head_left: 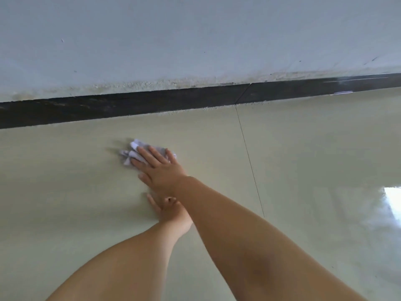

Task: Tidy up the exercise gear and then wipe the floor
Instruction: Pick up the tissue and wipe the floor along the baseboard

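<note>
A person's right hand (161, 168) presses flat, fingers straight, on a crumpled white cloth (138, 152) lying on the pale glossy floor (303, 159), near the dark baseboard (130, 105) & grey wall (195, 40). Left hand (171, 213) rests on the floor w/ nothing in it, partly hidden under the right forearm.

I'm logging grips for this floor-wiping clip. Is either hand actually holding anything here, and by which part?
Nothing is gripped. The right hand presses flat, fingers straight, on the near part of the white cloth on the floor. The left hand rests on the floor, empty.
</note>
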Demonstrator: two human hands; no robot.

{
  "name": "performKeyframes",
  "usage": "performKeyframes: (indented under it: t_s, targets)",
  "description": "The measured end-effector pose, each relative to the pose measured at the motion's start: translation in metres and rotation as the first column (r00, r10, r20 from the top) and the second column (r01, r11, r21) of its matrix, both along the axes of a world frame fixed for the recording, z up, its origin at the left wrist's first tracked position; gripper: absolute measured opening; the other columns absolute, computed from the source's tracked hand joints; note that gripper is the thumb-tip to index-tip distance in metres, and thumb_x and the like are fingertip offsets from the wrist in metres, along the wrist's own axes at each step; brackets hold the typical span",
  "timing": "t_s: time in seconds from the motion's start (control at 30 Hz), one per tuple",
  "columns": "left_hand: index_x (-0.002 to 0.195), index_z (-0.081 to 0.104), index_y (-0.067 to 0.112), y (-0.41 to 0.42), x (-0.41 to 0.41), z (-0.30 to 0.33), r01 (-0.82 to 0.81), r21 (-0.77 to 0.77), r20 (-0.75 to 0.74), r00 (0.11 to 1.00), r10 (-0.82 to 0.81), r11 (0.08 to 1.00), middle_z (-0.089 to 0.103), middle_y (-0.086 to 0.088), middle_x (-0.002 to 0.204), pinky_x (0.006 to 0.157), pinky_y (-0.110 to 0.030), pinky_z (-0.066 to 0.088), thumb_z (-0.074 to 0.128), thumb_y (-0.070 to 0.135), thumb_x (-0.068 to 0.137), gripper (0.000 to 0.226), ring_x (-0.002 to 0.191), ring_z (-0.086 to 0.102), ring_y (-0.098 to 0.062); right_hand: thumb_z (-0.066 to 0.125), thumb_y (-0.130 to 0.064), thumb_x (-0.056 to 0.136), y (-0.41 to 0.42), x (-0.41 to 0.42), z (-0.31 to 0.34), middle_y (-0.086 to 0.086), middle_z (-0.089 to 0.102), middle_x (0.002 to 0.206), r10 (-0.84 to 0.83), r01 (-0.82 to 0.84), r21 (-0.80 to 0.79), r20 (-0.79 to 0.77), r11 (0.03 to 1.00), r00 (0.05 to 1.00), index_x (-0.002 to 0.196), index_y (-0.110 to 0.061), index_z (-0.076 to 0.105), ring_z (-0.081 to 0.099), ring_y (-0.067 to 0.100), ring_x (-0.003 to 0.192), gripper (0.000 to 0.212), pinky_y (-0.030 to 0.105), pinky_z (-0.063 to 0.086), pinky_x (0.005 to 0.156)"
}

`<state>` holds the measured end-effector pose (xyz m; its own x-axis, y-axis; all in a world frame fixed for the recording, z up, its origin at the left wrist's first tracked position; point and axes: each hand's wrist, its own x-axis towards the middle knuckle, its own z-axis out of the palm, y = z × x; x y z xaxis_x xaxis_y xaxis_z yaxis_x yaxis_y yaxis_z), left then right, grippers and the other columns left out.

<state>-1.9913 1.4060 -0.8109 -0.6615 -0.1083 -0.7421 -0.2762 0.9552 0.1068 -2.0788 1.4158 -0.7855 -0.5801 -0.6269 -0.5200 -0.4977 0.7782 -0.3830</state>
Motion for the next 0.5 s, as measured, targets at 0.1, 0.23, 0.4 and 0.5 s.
performKeyframes:
  t_s: [0.1,0.23,0.4,0.5]
  targets:
    - [0.148,-0.018,0.021,0.002,-0.001,0.015,-0.037,0.077,-0.022,0.999,0.039,0.996,-0.028,-0.007,0.154,0.108,-0.063,-0.011,0.051,0.070,0.076,0.111,0.141,-0.027,-0.030,0.017,-0.038,0.104,0.057,-0.023,0.006,-0.008,-0.020,0.158,-0.220,0.224,0.075,-0.055,0.972,0.974,0.151,-0.036,-0.006,-0.017,0.015,0.146,0.053,0.048,-0.002,0.118]
    - [0.140,-0.034,0.023,0.002,-0.002,0.018,-0.047,0.098,-0.048,0.998,0.051,0.994,-0.044,-0.003,0.144,0.108,-0.062,-0.011,0.051,0.075,0.072,0.121,0.139,-0.032,-0.027,0.021,-0.020,0.104,0.207,-0.033,0.013,0.014,0.001,0.159,-0.703,0.715,0.097,-0.132,0.693,0.699,0.151,-0.018,0.010,-0.002,0.044,0.144,0.049,0.065,0.009,0.113]
    - [0.130,-0.041,0.024,0.004,-0.002,0.012,-0.067,0.085,-0.065,0.995,0.072,0.994,-0.050,-0.001,0.134,0.108,-0.063,-0.010,0.052,0.076,0.070,0.122,0.138,-0.033,-0.027,0.021,-0.039,0.103,0.226,-0.024,0.011,0.009,-0.013,0.160,-0.829,0.844,0.229,-0.190,0.484,0.527,0.153,-0.027,0.002,-0.009,0.034,0.146,0.055,0.049,-0.001,0.117]
    - [0.127,-0.042,0.026,0.006,0.001,0.009,-0.091,0.056,-0.076,0.993,0.095,0.994,-0.052,0.000,0.132,0.108,-0.063,-0.009,0.053,0.076,0.069,0.123,0.138,-0.034,-0.026,0.016,-0.043,0.103,0.146,-0.015,-0.001,0.004,-0.023,0.157,-0.381,0.399,0.082,-0.175,0.913,0.908,0.151,-0.033,-0.004,-0.026,0.029,0.142,0.054,0.042,-0.018,0.114]
